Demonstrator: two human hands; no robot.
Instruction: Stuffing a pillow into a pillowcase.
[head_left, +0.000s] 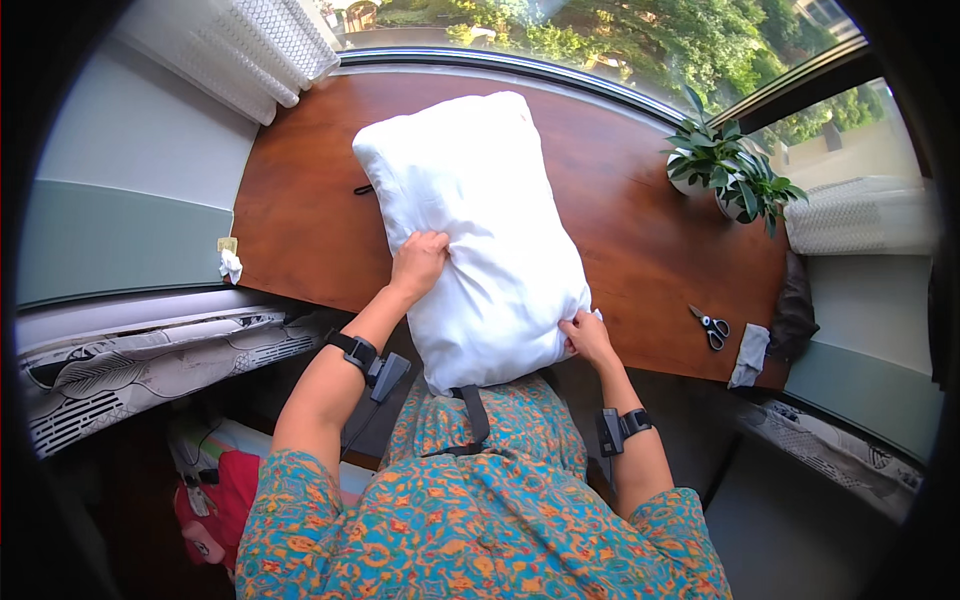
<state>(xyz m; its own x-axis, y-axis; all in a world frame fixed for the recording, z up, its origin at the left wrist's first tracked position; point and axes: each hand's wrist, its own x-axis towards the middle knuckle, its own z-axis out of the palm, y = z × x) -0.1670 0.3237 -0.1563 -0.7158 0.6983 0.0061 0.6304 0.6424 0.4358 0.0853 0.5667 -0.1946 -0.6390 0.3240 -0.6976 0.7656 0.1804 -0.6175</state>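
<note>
A plump white pillow (480, 195) lies lengthwise on the brown wooden table (300, 195), its near end overhanging the edge above my lap. My left hand (424, 259) pinches the pillow's fabric left of its middle, and creases spread from the fingers. At the near right corner, my right hand (585, 334) grips the cover between thumb and fingers. Straps with small devices are worn on both forearms. A dark strap (474, 416) comes out from the pillow's near end over my patterned clothing. A small black loop (363, 190) shows beside the pillow's left side.
Scissors (711, 328) with dark handles lie on the table at the right, near a folded grey cloth (748, 355) and a dark bundled item (795, 311). Potted plants (724, 169) stand by the window. A crumpled white tissue (231, 266) sits at the left table edge.
</note>
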